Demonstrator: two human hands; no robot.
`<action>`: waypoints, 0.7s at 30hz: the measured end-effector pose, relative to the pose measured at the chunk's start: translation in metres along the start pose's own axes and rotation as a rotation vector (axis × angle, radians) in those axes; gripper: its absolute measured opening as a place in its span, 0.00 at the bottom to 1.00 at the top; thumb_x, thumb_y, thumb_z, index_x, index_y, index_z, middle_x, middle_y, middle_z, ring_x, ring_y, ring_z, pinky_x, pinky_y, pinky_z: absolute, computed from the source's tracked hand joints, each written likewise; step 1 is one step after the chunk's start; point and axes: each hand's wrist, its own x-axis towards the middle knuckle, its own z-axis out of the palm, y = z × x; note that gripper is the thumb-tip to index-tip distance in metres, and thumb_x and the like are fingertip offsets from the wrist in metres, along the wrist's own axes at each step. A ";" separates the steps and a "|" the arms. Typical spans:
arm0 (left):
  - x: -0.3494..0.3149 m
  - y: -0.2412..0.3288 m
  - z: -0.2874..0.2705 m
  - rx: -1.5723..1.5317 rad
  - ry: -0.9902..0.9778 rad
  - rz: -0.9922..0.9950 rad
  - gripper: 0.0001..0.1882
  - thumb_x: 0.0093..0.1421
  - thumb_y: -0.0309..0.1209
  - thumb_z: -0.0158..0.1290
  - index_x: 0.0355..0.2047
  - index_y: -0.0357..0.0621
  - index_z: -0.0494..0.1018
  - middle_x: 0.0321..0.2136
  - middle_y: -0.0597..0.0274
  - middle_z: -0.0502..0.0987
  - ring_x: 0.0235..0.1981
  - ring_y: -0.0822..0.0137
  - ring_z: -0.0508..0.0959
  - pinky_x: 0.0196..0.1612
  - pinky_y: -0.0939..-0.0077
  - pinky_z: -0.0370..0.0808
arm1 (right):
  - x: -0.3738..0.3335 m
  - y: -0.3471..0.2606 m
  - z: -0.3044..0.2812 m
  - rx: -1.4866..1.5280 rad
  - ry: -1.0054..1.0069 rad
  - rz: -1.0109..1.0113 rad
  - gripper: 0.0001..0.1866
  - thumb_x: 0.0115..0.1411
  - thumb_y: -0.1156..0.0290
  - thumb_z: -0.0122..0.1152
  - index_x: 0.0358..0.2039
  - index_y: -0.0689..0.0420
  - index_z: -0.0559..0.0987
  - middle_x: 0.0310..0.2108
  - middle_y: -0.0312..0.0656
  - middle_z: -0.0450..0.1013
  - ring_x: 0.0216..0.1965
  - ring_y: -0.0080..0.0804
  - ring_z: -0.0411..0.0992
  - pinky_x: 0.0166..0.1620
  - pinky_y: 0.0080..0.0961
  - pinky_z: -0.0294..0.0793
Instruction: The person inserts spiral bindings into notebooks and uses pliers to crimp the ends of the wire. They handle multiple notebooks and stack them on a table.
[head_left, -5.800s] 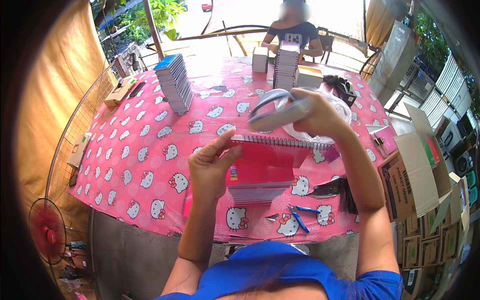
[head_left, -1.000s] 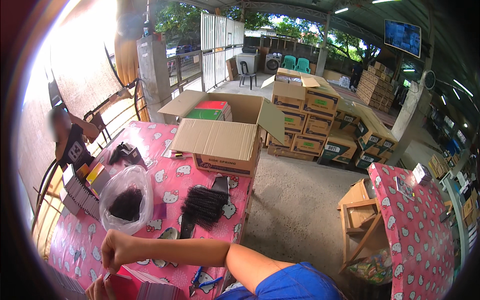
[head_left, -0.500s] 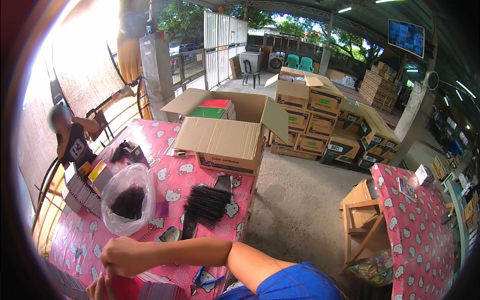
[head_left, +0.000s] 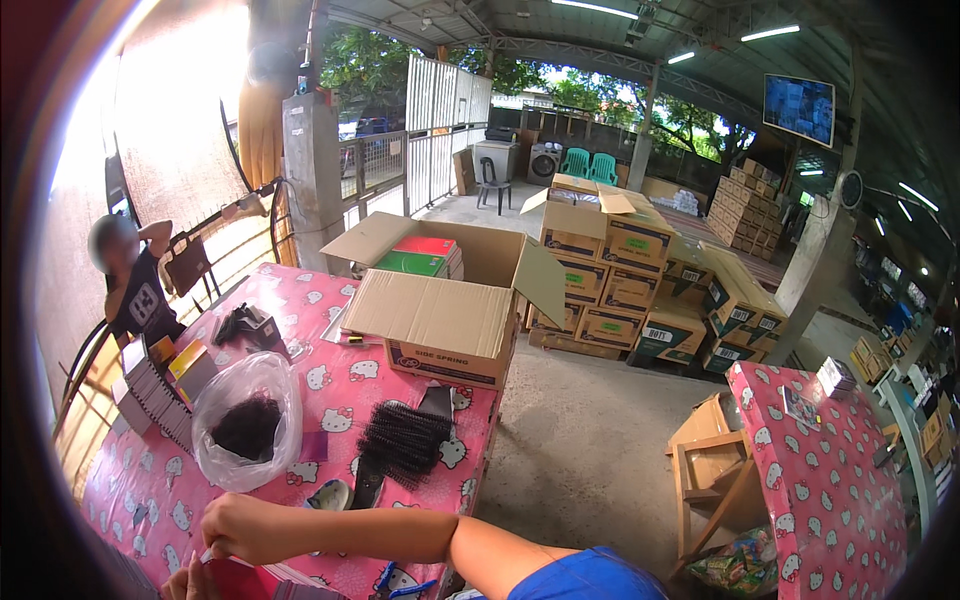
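My right hand (head_left: 245, 528) reaches across from the right, its fingers pinched together at the upper edge of a red-covered notebook (head_left: 240, 581); whatever lies between those fingertips is too small to make out. Against the same edge, my left hand (head_left: 186, 581) shows only its closed fingers, holding the notebook. More notebooks lie under and beside it, mostly cut off by the lower rim. Blue-handled cutting pliers (head_left: 410, 588) lie below my right forearm. Beyond the forearm are a pile of black plastic spiral coils (head_left: 402, 440) and a small oval dish (head_left: 330, 496).
A clear plastic bag (head_left: 215, 450) of black coil scraps stands on the pink table (head_left: 320, 350). Behind it are stacked notebooks (head_left: 150, 390) and an open carton (head_left: 430, 320). A person (head_left: 140, 285) sits at far left. Cartons (head_left: 605, 285) and another pink table (head_left: 820, 480) stand right.
The view has tilted slightly, so the table and boxes sit a little lower and further left. My hands stay together at the red notebook's edge.
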 end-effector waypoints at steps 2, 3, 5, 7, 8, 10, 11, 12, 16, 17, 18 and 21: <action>0.000 0.003 0.000 0.006 0.006 -0.019 0.09 0.56 0.33 0.60 0.34 0.40 0.82 0.30 0.57 0.82 0.30 0.61 0.80 0.39 0.67 0.75 | 0.005 -0.008 -0.009 0.133 -0.028 0.066 0.10 0.36 0.76 0.67 0.19 0.62 0.75 0.25 0.45 0.72 0.31 0.43 0.71 0.33 0.36 0.69; 0.001 0.006 0.000 0.001 0.007 -0.035 0.09 0.56 0.33 0.60 0.33 0.41 0.82 0.30 0.57 0.82 0.30 0.61 0.80 0.39 0.67 0.75 | 0.006 -0.012 -0.012 0.109 -0.008 0.026 0.10 0.34 0.77 0.67 0.19 0.62 0.75 0.24 0.45 0.72 0.30 0.43 0.71 0.32 0.35 0.69; 0.002 0.008 0.000 -0.002 0.005 -0.059 0.09 0.56 0.33 0.60 0.33 0.41 0.82 0.30 0.57 0.82 0.30 0.61 0.79 0.38 0.67 0.75 | 0.007 -0.018 -0.015 0.060 0.032 -0.053 0.11 0.32 0.79 0.67 0.19 0.62 0.74 0.22 0.45 0.72 0.28 0.42 0.71 0.30 0.34 0.68; 0.003 0.012 0.000 -0.014 0.011 -0.078 0.09 0.56 0.33 0.60 0.33 0.41 0.82 0.30 0.57 0.82 0.30 0.61 0.79 0.38 0.67 0.75 | 0.008 -0.016 -0.013 0.110 -0.036 0.020 0.10 0.33 0.77 0.67 0.19 0.62 0.75 0.21 0.45 0.71 0.28 0.43 0.71 0.31 0.36 0.68; 0.004 0.013 0.001 -0.015 0.011 -0.086 0.09 0.56 0.33 0.60 0.33 0.41 0.82 0.29 0.57 0.82 0.30 0.61 0.79 0.38 0.67 0.75 | 0.008 -0.015 -0.012 0.135 -0.070 0.057 0.10 0.34 0.76 0.67 0.20 0.61 0.75 0.21 0.44 0.71 0.28 0.43 0.71 0.31 0.36 0.69; 0.007 0.014 -0.002 -0.013 0.014 -0.102 0.09 0.56 0.33 0.60 0.32 0.41 0.82 0.29 0.57 0.82 0.30 0.61 0.79 0.38 0.67 0.75 | 0.006 -0.017 -0.010 -0.026 -0.072 0.073 0.09 0.37 0.75 0.65 0.21 0.62 0.76 0.22 0.45 0.71 0.30 0.44 0.71 0.33 0.37 0.70; 0.009 0.018 0.001 -0.013 0.021 -0.117 0.09 0.55 0.33 0.60 0.32 0.41 0.82 0.29 0.57 0.82 0.30 0.61 0.79 0.38 0.67 0.75 | 0.005 -0.019 -0.008 -0.106 -0.074 0.082 0.09 0.38 0.75 0.65 0.22 0.62 0.76 0.23 0.45 0.70 0.31 0.44 0.71 0.33 0.37 0.70; 0.008 0.019 0.003 -0.020 0.039 -0.129 0.08 0.55 0.33 0.61 0.32 0.42 0.83 0.29 0.58 0.82 0.29 0.61 0.79 0.37 0.67 0.74 | 0.002 -0.023 -0.007 -0.173 -0.055 0.043 0.08 0.40 0.74 0.63 0.23 0.62 0.76 0.24 0.45 0.70 0.32 0.45 0.71 0.34 0.37 0.71; 0.005 0.026 0.004 -0.021 0.035 -0.169 0.08 0.55 0.33 0.61 0.32 0.43 0.83 0.30 0.57 0.82 0.29 0.62 0.79 0.36 0.67 0.75 | -0.005 -0.027 -0.002 -0.396 -0.026 -0.023 0.08 0.46 0.73 0.59 0.26 0.64 0.76 0.31 0.48 0.70 0.34 0.46 0.71 0.35 0.37 0.72; 0.006 0.028 0.004 -0.014 0.015 -0.179 0.08 0.55 0.34 0.61 0.32 0.43 0.83 0.30 0.57 0.82 0.29 0.62 0.79 0.36 0.67 0.75 | -0.006 -0.024 -0.001 -0.441 -0.033 -0.019 0.08 0.47 0.73 0.58 0.27 0.64 0.75 0.33 0.49 0.70 0.34 0.47 0.71 0.35 0.37 0.72; 0.007 0.028 0.002 -0.018 -0.001 -0.135 0.09 0.56 0.34 0.60 0.33 0.43 0.82 0.30 0.57 0.82 0.28 0.61 0.79 0.36 0.66 0.75 | -0.007 -0.025 0.000 -0.409 0.031 -0.073 0.09 0.47 0.73 0.58 0.29 0.64 0.75 0.33 0.49 0.70 0.34 0.47 0.71 0.35 0.37 0.72; 0.006 0.022 -0.004 -0.049 -0.047 -0.084 0.12 0.58 0.38 0.57 0.35 0.45 0.82 0.31 0.57 0.81 0.29 0.61 0.78 0.39 0.64 0.74 | -0.008 -0.027 0.001 -0.375 0.086 -0.167 0.13 0.48 0.72 0.57 0.35 0.63 0.73 0.35 0.48 0.69 0.35 0.48 0.71 0.36 0.37 0.72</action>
